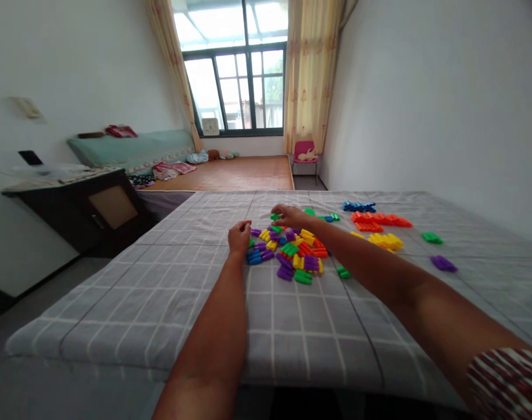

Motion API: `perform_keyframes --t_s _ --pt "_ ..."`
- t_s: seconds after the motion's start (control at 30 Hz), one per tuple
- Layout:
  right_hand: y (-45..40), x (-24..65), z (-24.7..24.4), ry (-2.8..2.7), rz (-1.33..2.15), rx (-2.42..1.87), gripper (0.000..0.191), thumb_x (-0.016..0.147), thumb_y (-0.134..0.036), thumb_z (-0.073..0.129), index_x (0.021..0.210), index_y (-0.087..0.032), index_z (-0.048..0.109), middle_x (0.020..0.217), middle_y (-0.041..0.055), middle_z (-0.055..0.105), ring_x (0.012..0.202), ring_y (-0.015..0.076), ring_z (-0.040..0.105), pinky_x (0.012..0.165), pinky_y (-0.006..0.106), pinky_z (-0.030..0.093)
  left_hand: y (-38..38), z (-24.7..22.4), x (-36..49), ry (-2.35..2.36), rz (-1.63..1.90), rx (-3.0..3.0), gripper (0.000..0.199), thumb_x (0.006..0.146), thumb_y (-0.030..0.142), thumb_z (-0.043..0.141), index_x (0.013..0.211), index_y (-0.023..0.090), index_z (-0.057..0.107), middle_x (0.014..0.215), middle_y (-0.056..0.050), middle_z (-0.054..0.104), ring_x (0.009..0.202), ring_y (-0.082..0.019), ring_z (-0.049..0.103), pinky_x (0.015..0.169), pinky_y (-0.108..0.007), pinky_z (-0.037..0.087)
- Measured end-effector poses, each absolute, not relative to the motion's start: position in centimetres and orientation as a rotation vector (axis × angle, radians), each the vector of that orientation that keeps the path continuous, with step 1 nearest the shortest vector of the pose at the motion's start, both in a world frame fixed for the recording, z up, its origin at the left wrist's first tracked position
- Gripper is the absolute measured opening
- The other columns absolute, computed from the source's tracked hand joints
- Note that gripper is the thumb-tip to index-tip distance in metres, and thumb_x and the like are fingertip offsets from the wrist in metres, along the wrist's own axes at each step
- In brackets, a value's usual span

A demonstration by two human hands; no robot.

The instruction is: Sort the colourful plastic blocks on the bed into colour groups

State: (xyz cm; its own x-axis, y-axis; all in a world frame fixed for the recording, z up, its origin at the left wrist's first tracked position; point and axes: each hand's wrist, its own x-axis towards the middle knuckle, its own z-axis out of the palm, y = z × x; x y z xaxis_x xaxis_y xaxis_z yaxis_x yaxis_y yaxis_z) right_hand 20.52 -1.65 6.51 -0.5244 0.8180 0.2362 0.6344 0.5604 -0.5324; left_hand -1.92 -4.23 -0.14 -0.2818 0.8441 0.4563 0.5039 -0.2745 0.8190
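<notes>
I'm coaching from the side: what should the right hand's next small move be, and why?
Probably to carry the green piece at the right hand, once gripped (unclear here), to the green clump set apart on the right. The blue group, orange group and yellow group there each keep to one colour, while the middle pile is mixed.

Wide lane down the left of the grey, white-checked cloth [152,291]; multicoloured heap of plastic blocks [289,249] jams the middle, bumpy orange plastic row [380,219] obstructs farther right!
</notes>
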Motion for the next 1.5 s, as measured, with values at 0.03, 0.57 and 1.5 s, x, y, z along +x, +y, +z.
perform_keyframes --t_s 0.03,0.57,1.5 --pt "-1.7 22.5 6.7 -2.269 0.583 -1.172 0.05 0.077 -0.031 0.071 0.122 -0.014 0.058 0.118 0.0131 0.065 0.098 0.0203 0.064 0.082 0.031 0.053 -4.2 -0.1 -2.0 1.674 1.566 1.664 0.032 0.079 0.026 0.051 0.097 0.013 0.074 0.091 -0.009 0.075 0.08 -0.017 0.068 0.076 -0.027 0.052" --pt "-11.6 66.6 4.3 -1.477 0.255 -2.222 0.05 0.066 -0.027 0.077 0.113 -0.015 0.068 0.115 0.0143 0.069 0.097 0.0263 0.067 0.083 0.036 0.054 -4.6 1.3 -2.5 1.894 1.247 1.935 0.043 0.075 0.04 0.05 0.101 0.016 0.074 0.096 -0.008 0.075 0.089 -0.024 0.069 0.083 -0.031 0.052" --pt "-11.3 66.0 1.3 -1.72 0.36 -2.169 0.05 0.058 -0.038 0.08 0.106 -0.025 0.075 0.112 0.0052 0.072 0.108 0.0326 0.062 0.093 0.037 0.047 -5.4 1.6 -2.7 1.924 1.142 1.974 0.044 0.072 0.045 0.05 0.099 0.019 0.074 0.094 -0.006 0.076 0.09 -0.025 0.068 0.079 -0.031 0.052"
